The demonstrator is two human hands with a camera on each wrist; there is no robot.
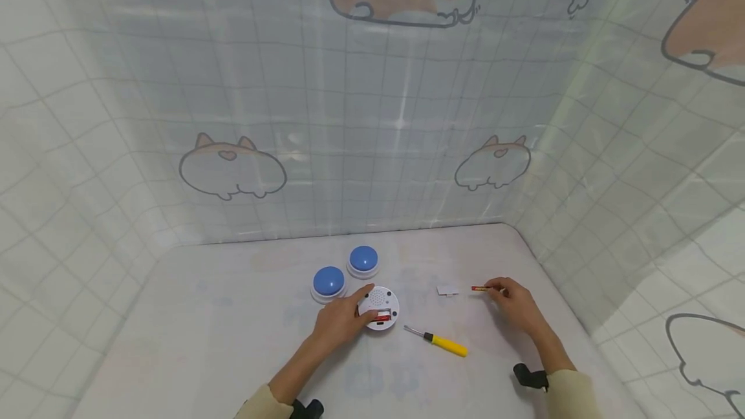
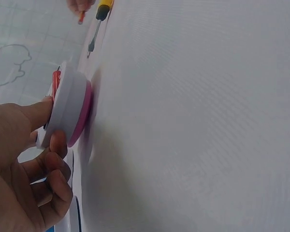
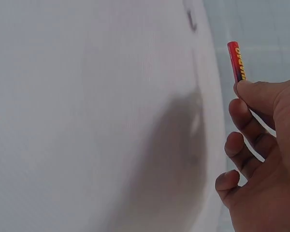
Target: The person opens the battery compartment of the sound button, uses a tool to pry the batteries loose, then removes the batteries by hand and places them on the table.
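My left hand (image 1: 339,323) grips a round white push button (image 1: 378,299) lying upside down on the table, thumb on its back and fingers around its side. A pink dome (image 2: 81,116) shows underneath it in the left wrist view. Its battery compartment is uncovered, with a red battery (image 1: 382,318) inside. Off to the right, my right hand (image 1: 517,306) pinches another red battery (image 3: 235,59) with yellow lettering between thumb and forefinger, held above the table. Between the hands lies a small white cover (image 1: 447,290).
Two push buttons with blue domes, a nearer one (image 1: 328,281) and a farther one (image 1: 363,258), stand behind my left hand. A yellow-handled screwdriver (image 1: 448,344) lies right of the upturned button. Patterned curtains (image 1: 372,115) surround the table (image 1: 233,315) at back and sides.
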